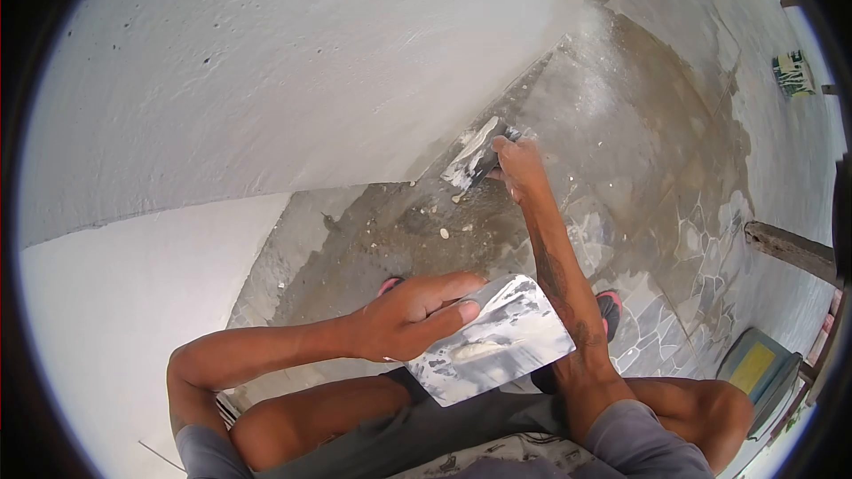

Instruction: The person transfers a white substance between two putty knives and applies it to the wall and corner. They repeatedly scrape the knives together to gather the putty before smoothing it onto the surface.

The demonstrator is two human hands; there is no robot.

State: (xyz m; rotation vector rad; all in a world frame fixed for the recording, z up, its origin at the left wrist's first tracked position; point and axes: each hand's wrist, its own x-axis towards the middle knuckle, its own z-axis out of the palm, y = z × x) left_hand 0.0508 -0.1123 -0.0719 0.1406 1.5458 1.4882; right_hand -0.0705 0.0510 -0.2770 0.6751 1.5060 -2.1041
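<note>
Close to my lap, my left hand [419,318] grips a flat rectangular plate [497,337] smeared with white paste, its thumb on top and a small mound of paste near the middle. Farther forward, my right hand [519,167] is closed on a trowel [473,157] with a dark grip part and white paste along its blade. The trowel is near the bottom edge of the white wall [293,71], just above the floor; whether it touches the wall is unclear. Part of the trowel's handle is hidden by my fingers.
The grey floor [399,222] has wet brown patches and scattered white bits. A wooden post [790,248] juts in at the right. Below it stands a grey-green container [763,372] with a yellow patch. A paint-marked bucket [792,74] is at the upper right.
</note>
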